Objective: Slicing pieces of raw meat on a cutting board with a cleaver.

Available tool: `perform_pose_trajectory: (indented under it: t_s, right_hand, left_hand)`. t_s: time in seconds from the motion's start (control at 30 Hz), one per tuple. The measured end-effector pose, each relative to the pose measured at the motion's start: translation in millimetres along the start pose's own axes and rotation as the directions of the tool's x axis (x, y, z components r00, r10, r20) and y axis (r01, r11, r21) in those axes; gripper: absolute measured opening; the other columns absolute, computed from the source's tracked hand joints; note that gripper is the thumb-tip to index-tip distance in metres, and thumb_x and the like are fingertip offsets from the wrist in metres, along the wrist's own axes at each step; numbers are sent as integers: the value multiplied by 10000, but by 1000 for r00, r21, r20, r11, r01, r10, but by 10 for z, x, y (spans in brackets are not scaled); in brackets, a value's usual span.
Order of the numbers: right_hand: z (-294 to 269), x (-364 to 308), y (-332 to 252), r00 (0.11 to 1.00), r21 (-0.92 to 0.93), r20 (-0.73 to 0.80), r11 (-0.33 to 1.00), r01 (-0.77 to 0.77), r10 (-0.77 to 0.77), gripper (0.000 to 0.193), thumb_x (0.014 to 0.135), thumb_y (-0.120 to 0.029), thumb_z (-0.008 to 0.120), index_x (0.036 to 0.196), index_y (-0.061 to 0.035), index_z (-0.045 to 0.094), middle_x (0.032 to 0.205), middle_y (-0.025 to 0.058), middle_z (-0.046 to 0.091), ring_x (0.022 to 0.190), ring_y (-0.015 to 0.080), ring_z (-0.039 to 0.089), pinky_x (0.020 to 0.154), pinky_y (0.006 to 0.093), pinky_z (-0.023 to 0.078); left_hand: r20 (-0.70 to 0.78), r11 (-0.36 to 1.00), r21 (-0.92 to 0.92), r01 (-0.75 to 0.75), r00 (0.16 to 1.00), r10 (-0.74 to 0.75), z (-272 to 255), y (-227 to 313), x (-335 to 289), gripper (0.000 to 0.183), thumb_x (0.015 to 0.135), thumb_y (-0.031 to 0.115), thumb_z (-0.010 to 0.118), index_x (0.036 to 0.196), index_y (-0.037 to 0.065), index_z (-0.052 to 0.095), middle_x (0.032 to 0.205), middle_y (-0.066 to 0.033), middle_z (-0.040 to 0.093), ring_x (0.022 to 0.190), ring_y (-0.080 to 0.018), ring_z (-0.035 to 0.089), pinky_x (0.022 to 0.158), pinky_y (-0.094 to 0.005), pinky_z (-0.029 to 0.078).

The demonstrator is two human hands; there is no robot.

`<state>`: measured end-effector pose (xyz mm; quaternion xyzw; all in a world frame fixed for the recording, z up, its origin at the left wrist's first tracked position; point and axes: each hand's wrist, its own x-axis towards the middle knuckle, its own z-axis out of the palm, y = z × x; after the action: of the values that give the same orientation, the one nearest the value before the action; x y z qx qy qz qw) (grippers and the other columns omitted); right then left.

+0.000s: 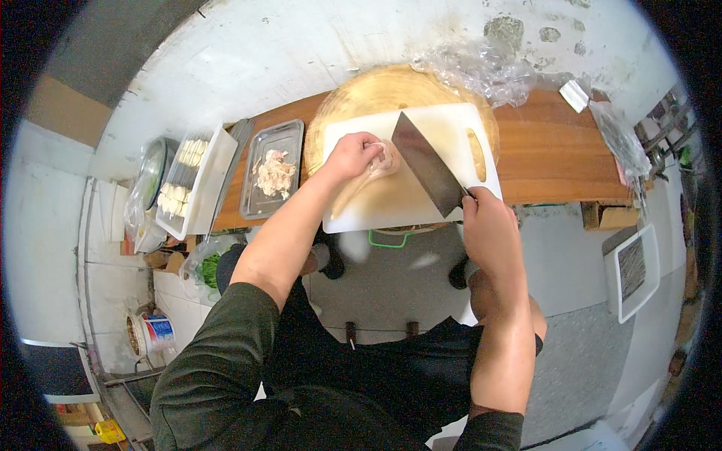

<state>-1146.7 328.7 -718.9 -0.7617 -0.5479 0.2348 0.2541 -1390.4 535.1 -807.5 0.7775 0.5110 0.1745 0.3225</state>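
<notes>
My right hand (490, 229) is closed round the handle of a cleaver (427, 164), its broad dark blade slanting up and left over a white cutting board (440, 124). To the left of the blade, a pale pink piece of raw meat (385, 159) lies on the board; its exact kind is hard to make out. My left hand (353, 156) grips its left end with curled fingers. Blade and meat appear slightly apart. Left of the board, a clear shallow tray (253, 197) holds a heap of small pale cut pieces (275, 173).
The board rests on a round wooden block (353, 89) on a brown wooden table (553, 161). Crumpled clear plastic (481, 74) lies behind it by the wall. Farther left, a white container (203, 207) stands beside pale sliced pieces. A bucket (150, 334) sits on the lower left.
</notes>
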Motion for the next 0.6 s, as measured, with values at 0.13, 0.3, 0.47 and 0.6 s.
perform_pose_trajectory:
  t_s: [0.13, 0.3, 0.47, 0.6]
  right_hand:
    - [51, 38, -70, 999, 9, 37, 1000, -1, 0, 317, 1030, -256, 485, 1107, -2, 658, 1033, 259, 707, 1008, 454, 668, 904, 553, 510]
    - [181, 38, -91, 994, -49, 107, 998, 33, -27, 326, 1036, -290, 479, 1067, -6, 635, 1019, 252, 706, 993, 447, 676, 898, 555, 517]
    - [435, 51, -77, 989, -63, 115, 993, 104, -97, 327, 1035, -297, 487, 1009, -4, 631, 977, 254, 708, 932, 459, 688, 842, 563, 544]
    - [470, 60, -195, 969, -135, 140, 966, 222, -203, 331, 1042, -286, 485, 971, -3, 639, 943, 250, 710, 890, 442, 705, 800, 550, 567]
  left_hand:
    - [-85, 1000, -8, 21, 996, -22, -37, -67, -80, 239, 945, 235, 700, 998, 3, 723, 863, -120, 742, 786, -206, 698, 775, -336, 552]
    - [-144, 993, 117, -4, 989, 21, -26, -103, -323, 215, 926, 205, 711, 1011, 8, 716, 865, -157, 720, 787, -259, 692, 775, -352, 552]
    - [-234, 971, 191, -141, 955, 185, -26, -338, -475, 176, 908, 143, 705, 1008, -2, 707, 952, -194, 702, 880, -358, 680, 812, -397, 550]
    - [-271, 931, 291, -222, 914, 303, -42, -428, -514, 170, 923, 139, 688, 1025, 4, 707, 993, -201, 691, 945, -399, 665, 854, -450, 538]
